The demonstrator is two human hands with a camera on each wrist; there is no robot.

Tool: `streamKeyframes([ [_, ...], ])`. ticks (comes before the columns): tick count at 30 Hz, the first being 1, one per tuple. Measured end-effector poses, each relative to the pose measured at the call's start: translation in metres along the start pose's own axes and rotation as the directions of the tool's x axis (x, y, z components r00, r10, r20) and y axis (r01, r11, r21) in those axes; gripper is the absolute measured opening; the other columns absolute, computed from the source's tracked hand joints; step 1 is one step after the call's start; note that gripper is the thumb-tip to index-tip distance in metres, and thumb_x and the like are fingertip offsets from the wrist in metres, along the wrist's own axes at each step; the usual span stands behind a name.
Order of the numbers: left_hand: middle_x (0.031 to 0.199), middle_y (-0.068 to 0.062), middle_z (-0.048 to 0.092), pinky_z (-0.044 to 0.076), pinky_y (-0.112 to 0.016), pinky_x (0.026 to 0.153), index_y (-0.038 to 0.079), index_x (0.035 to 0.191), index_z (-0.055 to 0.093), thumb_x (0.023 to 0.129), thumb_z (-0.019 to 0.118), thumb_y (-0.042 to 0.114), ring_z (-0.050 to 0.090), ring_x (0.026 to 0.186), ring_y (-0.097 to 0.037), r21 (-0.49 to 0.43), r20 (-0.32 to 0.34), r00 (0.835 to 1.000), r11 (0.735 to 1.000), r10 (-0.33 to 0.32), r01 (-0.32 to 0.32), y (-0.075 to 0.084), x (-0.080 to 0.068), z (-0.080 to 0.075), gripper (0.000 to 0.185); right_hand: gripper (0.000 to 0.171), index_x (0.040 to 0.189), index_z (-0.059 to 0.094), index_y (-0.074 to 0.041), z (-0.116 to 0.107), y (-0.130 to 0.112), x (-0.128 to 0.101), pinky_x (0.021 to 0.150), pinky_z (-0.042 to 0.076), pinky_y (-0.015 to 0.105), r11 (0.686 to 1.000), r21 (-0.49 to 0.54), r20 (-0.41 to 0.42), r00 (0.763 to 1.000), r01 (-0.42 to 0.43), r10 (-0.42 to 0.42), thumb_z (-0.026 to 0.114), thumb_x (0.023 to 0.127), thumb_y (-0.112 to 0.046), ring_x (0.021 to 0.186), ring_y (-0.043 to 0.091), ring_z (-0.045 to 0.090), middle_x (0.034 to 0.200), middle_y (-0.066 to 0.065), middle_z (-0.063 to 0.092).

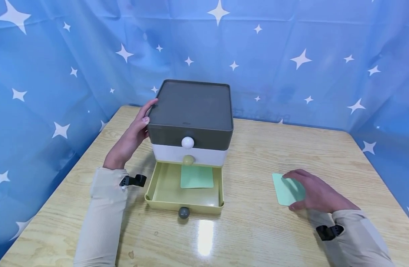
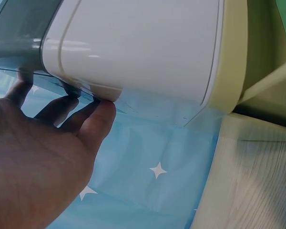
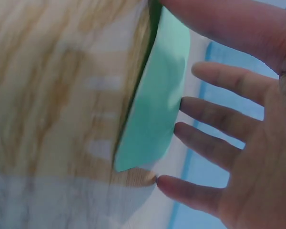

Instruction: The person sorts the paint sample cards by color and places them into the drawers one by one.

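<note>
A small drawer box has a dark grey top unit (image 1: 195, 105), a white middle drawer (image 1: 204, 156) and a yellow-green bottom drawer (image 1: 164, 185), which is pulled out. A mint-green card (image 1: 196, 177) lies inside that drawer. My left hand (image 1: 132, 131) rests against the box's left side, its thumb near the top front corner; in the left wrist view its fingers (image 2: 99, 125) touch the side wall. On the table at right lies another mint-green card (image 1: 287, 191). Over it spreads my right hand (image 1: 316, 191), with thumb and fingers at its edges; fairly straight fingers (image 3: 221, 117) show in the right wrist view.
The wooden table (image 1: 251, 222) carries the box left of centre. Round knobs stick out in front: a white knob (image 1: 187, 142), a yellow-green knob (image 1: 188, 160) and a grey knob (image 1: 184, 212). A blue star-patterned curtain (image 1: 267, 48) hangs behind and along both sides.
</note>
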State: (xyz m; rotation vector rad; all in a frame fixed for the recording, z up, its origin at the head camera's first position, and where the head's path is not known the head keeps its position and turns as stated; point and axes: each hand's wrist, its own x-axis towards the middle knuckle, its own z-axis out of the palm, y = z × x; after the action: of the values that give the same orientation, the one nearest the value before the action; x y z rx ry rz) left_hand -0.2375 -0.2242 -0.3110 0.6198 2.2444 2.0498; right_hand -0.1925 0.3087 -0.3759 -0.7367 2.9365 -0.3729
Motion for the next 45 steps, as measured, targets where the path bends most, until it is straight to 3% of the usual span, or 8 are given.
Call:
streamKeyframes([
  [8,0.167,0.002,0.016,0.026,-0.041,0.109,0.038,0.159,0.02,0.105,0.027,0.036,0.028,0.144,-0.019,-0.019,-0.01,1.0,1.0,0.0,0.0,-0.002,-0.001,0.001,0.055,0.082,0.126,0.065,-0.013,-0.001,-0.005,-0.001,0.076,0.053,0.045,1.0,0.003,0.027,0.999,-0.031,0.031,0.095,0.056,-0.046,0.104,0.032,0.062,0.125,0.017,0.061],
  [16,0.167,0.001,0.016,0.027,-0.041,0.108,0.039,0.159,0.02,0.105,0.027,0.037,0.028,0.144,-0.022,-0.007,-0.017,1.0,1.0,0.003,-0.003,-0.002,-0.001,-0.001,0.055,0.068,0.122,0.067,-0.016,-0.004,-0.013,-0.001,0.082,0.053,0.049,0.999,-0.037,0.011,1.0,-0.014,0.015,0.09,0.066,-0.047,0.109,0.034,0.062,0.123,0.015,0.061],
  [30,0.167,0.002,0.014,0.026,-0.044,0.11,0.04,0.159,0.019,0.105,0.028,0.038,0.027,0.145,-0.022,-0.009,-0.007,1.0,1.0,0.011,-0.011,-0.002,0.0,-0.001,0.055,0.068,0.125,0.066,-0.018,-0.015,-0.034,0.001,0.083,0.053,0.049,0.997,-0.072,-0.013,1.0,0.019,-0.02,0.09,0.068,-0.045,0.11,0.034,0.062,0.127,0.015,0.059],
  [45,0.167,0.002,0.014,0.026,-0.045,0.11,0.042,0.159,0.018,0.106,0.027,0.039,0.027,0.146,-0.023,0.015,-0.001,1.0,1.0,0.006,-0.006,-0.002,0.001,-0.001,0.053,0.067,0.126,0.066,-0.022,-0.025,-0.075,0.007,0.08,0.054,0.045,0.995,-0.074,-0.036,0.997,0.066,-0.069,0.09,0.068,-0.045,0.108,0.028,0.062,0.128,0.01,0.058],
])
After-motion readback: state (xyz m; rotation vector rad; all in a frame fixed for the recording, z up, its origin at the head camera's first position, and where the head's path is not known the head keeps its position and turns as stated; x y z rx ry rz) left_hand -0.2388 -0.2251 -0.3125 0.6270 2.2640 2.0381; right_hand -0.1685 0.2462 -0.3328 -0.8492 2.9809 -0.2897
